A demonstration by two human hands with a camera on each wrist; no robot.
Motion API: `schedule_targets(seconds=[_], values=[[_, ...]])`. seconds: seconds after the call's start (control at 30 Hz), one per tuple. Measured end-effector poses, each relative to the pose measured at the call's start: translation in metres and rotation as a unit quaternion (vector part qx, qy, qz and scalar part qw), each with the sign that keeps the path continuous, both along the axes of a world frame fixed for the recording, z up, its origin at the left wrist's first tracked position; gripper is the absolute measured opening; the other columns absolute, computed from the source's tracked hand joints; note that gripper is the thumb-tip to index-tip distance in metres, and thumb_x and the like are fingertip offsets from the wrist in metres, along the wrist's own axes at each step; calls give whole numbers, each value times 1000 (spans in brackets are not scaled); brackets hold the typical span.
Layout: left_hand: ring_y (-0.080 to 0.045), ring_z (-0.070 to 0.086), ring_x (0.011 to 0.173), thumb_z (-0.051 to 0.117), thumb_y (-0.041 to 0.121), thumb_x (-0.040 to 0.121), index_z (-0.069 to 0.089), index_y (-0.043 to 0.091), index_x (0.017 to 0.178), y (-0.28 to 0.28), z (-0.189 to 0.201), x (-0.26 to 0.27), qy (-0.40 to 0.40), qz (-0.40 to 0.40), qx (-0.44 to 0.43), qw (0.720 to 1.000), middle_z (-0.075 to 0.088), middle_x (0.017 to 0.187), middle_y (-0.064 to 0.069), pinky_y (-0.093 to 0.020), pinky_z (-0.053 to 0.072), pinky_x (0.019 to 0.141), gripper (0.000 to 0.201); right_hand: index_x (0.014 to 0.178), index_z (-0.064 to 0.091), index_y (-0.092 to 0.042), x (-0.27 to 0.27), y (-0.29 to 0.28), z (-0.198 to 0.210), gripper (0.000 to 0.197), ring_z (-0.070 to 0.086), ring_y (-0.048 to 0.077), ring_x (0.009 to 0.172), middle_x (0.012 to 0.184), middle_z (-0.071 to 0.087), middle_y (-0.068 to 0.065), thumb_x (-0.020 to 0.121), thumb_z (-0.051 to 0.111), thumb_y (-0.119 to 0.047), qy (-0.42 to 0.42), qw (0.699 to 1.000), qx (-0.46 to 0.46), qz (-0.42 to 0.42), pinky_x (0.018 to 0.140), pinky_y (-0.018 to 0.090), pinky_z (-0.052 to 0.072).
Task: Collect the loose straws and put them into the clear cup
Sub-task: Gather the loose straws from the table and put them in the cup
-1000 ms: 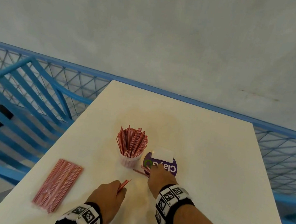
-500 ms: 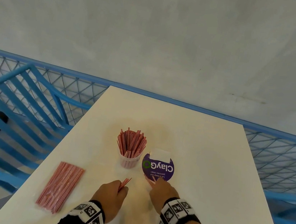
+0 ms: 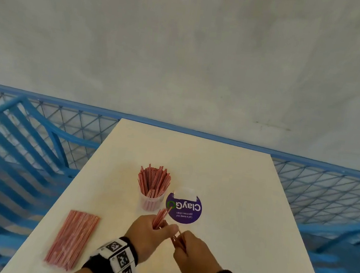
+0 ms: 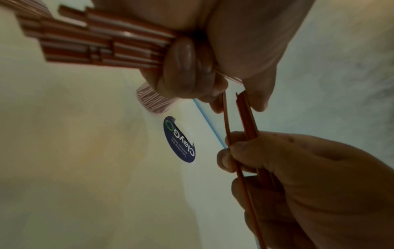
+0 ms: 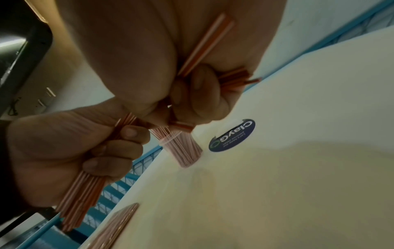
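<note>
The clear cup [image 3: 152,199] stands on the white table [image 3: 225,188], packed with red-and-white straws [image 3: 154,180]. Just in front of it, my left hand [image 3: 152,231] grips a bundle of straws [image 3: 161,216] whose tips point toward the cup. My right hand [image 3: 193,250] pinches a few thin straws [image 3: 178,239] and holds their ends against the left hand's fingers. In the left wrist view the bundle [image 4: 95,42] juts from my curled fingers, and the right hand's straws [image 4: 245,118] meet my thumb. The right wrist view shows the cup [image 5: 181,148] beyond both hands.
A flat pack of straws [image 3: 72,240] lies near the table's left edge. A round purple ClayGo sticker [image 3: 184,209] sits right of the cup. Blue chairs [image 3: 12,148] and a blue mesh railing [image 3: 327,190] surround the table.
My right hand lifted straws from beside the sticker and moved left to meet my left hand. The left hand rose off the table with its bundle. The camera tilted slightly.
</note>
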State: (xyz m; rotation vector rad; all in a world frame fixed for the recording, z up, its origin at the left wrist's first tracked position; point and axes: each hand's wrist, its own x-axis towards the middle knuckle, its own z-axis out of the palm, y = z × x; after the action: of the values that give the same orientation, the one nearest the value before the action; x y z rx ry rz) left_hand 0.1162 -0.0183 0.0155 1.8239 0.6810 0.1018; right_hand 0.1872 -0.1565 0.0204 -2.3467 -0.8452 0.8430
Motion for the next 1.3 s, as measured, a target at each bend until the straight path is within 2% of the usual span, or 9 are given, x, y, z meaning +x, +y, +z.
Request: schedule_targets(seconds=[0.27, 0.37, 0.6, 0.67, 0.87, 0.97, 1.07, 1.17, 1.3], values=[[-13, 45, 53, 69, 35, 81, 58, 15, 65, -4, 13, 2, -7, -51, -27, 998, 49, 56, 2, -22, 42, 55, 28, 113, 56, -14, -15, 6, 18, 29, 59, 18, 99, 113, 63, 5, 99, 34, -27, -5, 999, -27, 30, 93, 30, 50], [-14, 50, 54, 67, 35, 82, 58, 18, 64, -3, 15, 1, -9, -58, 1, 998, 53, 58, 2, -21, 45, 54, 27, 104, 54, -19, -20, 9, 18, 23, 59, 18, 100, 111, 64, 4, 100, 34, -28, -2, 1000, -17, 9, 93, 29, 49], [-11, 51, 57, 61, 41, 87, 55, 17, 67, -1, 18, -4, 2, -68, 71, 995, 56, 60, 6, -19, 42, 57, 31, 82, 57, -20, -23, 6, 20, 20, 62, 19, 86, 90, 64, 3, 92, 41, -27, 52, 998, 0, -19, 86, 34, 53], [-8, 49, 53, 61, 40, 88, 52, 20, 63, 1, 21, -5, -6, -48, 74, 996, 53, 57, 7, -16, 38, 52, 32, 79, 58, -18, -25, 3, 25, 21, 61, 10, 75, 84, 65, -1, 91, 42, -26, 72, 997, 7, -9, 80, 28, 51], [-9, 46, 45, 64, 37, 87, 52, 19, 61, 12, 31, -5, -37, 18, 17, 999, 52, 52, 4, -17, 40, 48, 33, 89, 56, -16, -32, -2, 35, 23, 61, 8, 60, 74, 67, -1, 97, 41, -32, 214, 974, 50, -62, 62, 25, 53], [-8, 38, 34, 65, 32, 87, 52, 14, 62, 8, 39, -3, -50, 75, -83, 992, 46, 42, 6, -18, 34, 38, 33, 89, 57, -16, -39, 8, 37, 22, 49, 9, 53, 67, 55, -1, 98, 42, -28, 226, 965, 79, -108, 54, 21, 44], [-11, 33, 31, 67, 33, 85, 48, 9, 63, 4, 51, 1, -56, 105, -186, 975, 40, 36, 4, -19, 31, 38, 38, 93, 56, -17, -45, 21, 34, 22, 48, 7, 69, 80, 56, -2, 100, 39, -30, 105, 990, 57, -77, 70, 24, 44], [-5, 44, 28, 69, 33, 84, 49, 13, 58, -3, 67, 2, -70, 60, -169, 981, 48, 33, 7, -16, 35, 36, 38, 114, 58, -11, -46, 27, 39, 33, 50, 11, 87, 113, 65, 7, 100, 39, -34, 7, 1000, -1, -24, 90, 23, 42], [-6, 50, 32, 68, 31, 84, 53, 7, 55, -6, 83, 2, -84, 31, -132, 987, 47, 37, -6, -10, 37, 37, 41, 118, 58, -11, -40, 30, 45, 38, 53, 11, 87, 107, 64, 3, 99, 40, -38, 3, 999, -38, -14, 95, 24, 43]])
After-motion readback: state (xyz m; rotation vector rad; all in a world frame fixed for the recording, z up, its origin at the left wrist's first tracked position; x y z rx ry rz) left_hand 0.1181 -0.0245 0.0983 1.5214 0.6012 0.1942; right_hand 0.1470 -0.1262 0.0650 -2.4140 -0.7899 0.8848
